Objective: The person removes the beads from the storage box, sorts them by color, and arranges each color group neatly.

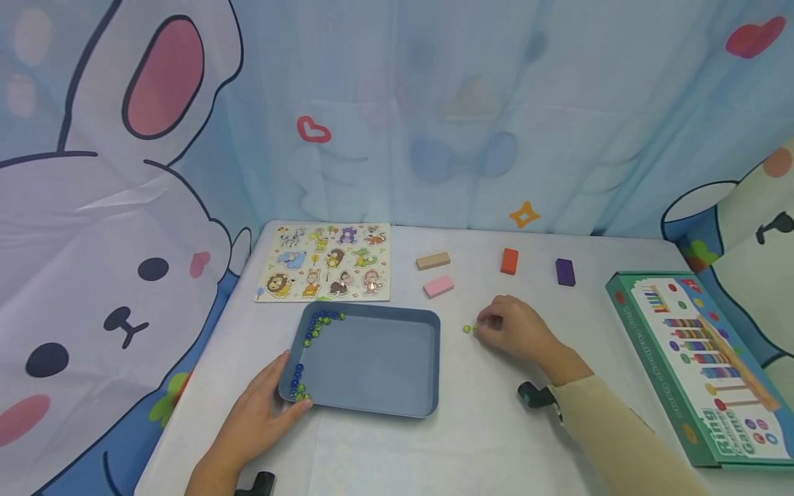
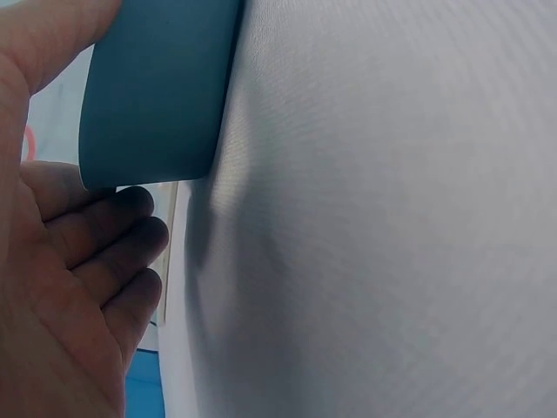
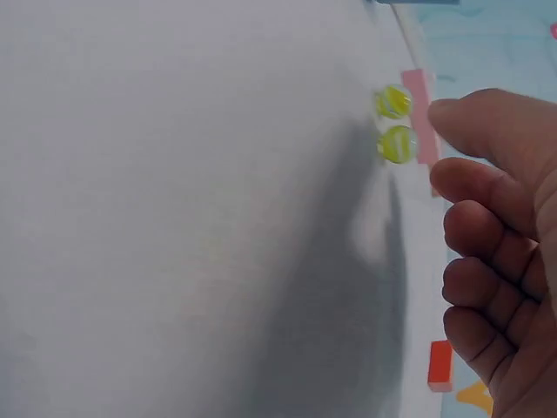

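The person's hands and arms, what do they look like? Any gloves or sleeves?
No gloves or rings show. Above the right hand is a long, pale beige sleeve. The left hand shows no sleeve. Each wrist has a small black gadget, one right, one left.

Animal puzzle (image 1: 324, 269), green box (image 1: 701, 372), pink block (image 1: 438, 286)
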`<act>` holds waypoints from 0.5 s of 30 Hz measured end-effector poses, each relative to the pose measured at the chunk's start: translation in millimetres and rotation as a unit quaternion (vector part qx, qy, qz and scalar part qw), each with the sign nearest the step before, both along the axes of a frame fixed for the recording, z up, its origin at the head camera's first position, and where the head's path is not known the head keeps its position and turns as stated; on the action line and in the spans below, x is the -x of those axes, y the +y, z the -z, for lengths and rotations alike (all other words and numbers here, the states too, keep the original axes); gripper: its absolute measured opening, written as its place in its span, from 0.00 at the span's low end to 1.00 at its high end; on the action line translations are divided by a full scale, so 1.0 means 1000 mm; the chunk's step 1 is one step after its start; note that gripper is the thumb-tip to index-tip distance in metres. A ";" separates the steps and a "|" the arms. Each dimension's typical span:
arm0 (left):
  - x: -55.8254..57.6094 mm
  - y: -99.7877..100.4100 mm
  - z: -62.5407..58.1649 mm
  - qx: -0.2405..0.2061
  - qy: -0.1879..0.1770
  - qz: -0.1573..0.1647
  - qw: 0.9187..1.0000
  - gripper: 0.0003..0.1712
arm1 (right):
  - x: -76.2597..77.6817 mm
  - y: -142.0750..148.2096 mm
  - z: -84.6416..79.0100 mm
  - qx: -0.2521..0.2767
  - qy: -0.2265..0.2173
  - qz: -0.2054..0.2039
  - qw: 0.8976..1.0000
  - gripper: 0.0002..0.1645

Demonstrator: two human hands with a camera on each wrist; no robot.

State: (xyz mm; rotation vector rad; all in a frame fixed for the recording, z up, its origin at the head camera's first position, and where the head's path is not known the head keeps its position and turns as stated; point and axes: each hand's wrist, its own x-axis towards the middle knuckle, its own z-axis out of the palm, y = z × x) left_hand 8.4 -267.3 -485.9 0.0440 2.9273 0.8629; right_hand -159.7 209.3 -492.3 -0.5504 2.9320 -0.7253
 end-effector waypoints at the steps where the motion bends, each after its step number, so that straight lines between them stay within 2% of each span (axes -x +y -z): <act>1: 0.000 0.000 0.000 0.000 0.000 0.000 1.000 0.60 | 0.001 0.001 -0.002 0.008 -0.001 0.005 1.000 0.10; 7: 0.000 0.000 0.001 0.000 -0.001 -0.002 1.000 0.61 | 0.007 0.006 -0.010 0.021 0.005 0.024 0.999 0.10; 15: 0.001 0.000 0.001 0.000 0.003 0.000 1.000 0.60 | 0.009 0.002 -0.015 0.027 0.024 0.024 0.999 0.09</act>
